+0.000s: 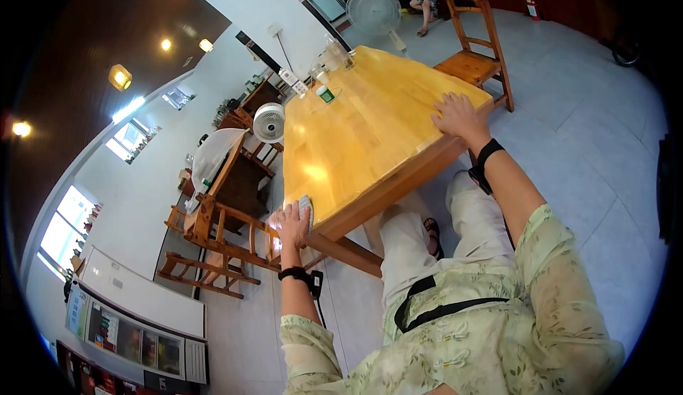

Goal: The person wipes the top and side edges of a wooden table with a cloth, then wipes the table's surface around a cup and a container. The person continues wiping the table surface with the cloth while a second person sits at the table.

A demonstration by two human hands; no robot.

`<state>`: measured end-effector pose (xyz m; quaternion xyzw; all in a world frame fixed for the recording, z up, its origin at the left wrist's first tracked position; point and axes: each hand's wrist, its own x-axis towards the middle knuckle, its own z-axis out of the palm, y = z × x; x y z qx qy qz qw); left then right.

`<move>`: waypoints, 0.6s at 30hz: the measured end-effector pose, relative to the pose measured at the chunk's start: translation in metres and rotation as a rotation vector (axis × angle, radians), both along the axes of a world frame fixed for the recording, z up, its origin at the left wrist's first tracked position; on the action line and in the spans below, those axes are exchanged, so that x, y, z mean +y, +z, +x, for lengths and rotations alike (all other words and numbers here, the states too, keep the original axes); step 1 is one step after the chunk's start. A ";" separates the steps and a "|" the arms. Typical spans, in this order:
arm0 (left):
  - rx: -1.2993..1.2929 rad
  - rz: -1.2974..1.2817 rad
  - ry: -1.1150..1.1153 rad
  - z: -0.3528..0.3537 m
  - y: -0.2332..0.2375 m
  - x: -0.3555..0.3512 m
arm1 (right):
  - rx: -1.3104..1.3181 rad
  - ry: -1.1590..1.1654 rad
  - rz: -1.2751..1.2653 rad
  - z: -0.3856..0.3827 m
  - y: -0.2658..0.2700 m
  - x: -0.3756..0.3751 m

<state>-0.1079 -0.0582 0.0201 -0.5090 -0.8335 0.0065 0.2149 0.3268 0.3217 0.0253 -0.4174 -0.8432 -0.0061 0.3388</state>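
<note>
A wooden table (370, 121) with a shiny top stands in front of me. At its near left corner, my left hand (290, 223) presses on a grey striped cloth (306, 212), fingers over its edge. My right hand (457, 118) lies on the near right corner of the tabletop, fingers spread, holding nothing. Toward the far left edge of the table are a green-and-white container (325, 94), a white box (292, 82) and several clear glass vessels (333, 55). Both wrists wear black bands.
A wooden chair (473, 57) stands beyond the right side. Another chair (226, 242) and a plastic-covered table (217, 160) are at left. Two fans (374, 11) (269, 123) stand around the table. A person (427, 0) sits at the back.
</note>
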 end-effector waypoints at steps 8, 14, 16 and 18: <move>-0.440 0.024 0.417 0.060 0.043 0.032 | 0.032 -0.025 0.036 0.001 -0.003 -0.004; -0.196 -0.146 0.129 0.029 -0.008 0.101 | 0.002 -0.040 0.023 -0.001 0.002 -0.007; -0.231 -0.076 0.084 0.112 0.019 0.122 | -0.025 -0.053 0.025 0.000 0.003 -0.006; -0.229 0.018 0.002 0.184 0.032 0.145 | -0.076 -0.056 0.002 0.000 0.006 -0.006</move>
